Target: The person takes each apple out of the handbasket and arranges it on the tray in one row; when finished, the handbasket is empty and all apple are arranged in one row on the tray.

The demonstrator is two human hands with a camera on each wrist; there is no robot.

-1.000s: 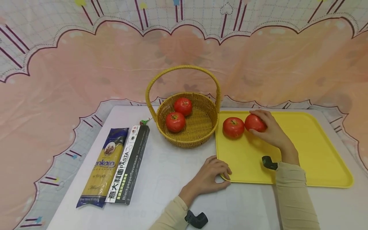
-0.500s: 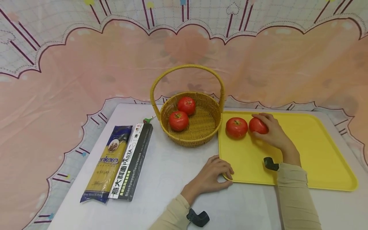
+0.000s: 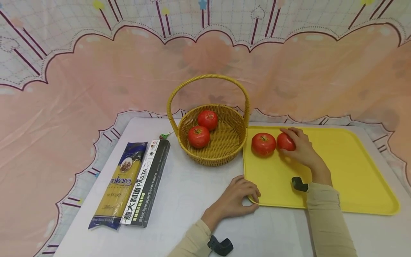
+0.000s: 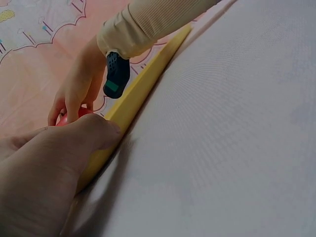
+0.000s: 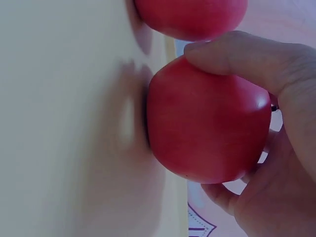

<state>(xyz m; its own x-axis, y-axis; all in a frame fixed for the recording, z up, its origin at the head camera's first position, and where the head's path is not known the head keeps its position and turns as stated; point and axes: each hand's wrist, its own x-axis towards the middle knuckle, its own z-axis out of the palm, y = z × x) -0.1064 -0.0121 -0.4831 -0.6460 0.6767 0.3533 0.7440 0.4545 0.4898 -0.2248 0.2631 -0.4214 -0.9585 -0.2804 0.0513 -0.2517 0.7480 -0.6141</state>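
My right hand (image 3: pixel 300 148) grips a red apple (image 3: pixel 285 142) at the back left of the yellow tray (image 3: pixel 340 171). In the right wrist view, thumb and fingers curl round this apple (image 5: pixel 207 118), which sits at the tray's surface. A second apple (image 3: pixel 263 144) is just left of it on the tray. At the tray's front left corner, my left hand (image 3: pixel 237 198) holds the edge between thumb and fingers; the left wrist view has the thumb (image 4: pixel 94 131) against the rim. Its other fingertips are partly hidden.
Left of the tray stands a wicker basket (image 3: pixel 224 148) with a tall arched handle and two apples (image 3: pixel 203 128) inside. Farther left lie a pasta bag (image 3: pixel 120 185) and a black and white pasta box (image 3: pixel 149 185). A small green item (image 3: pixel 165 136) lies near the box.
The held apple has come down slightly and settled beside the other apple, my right hand lowering with it. My left hand stays at the tray corner. The head view shifted a little.
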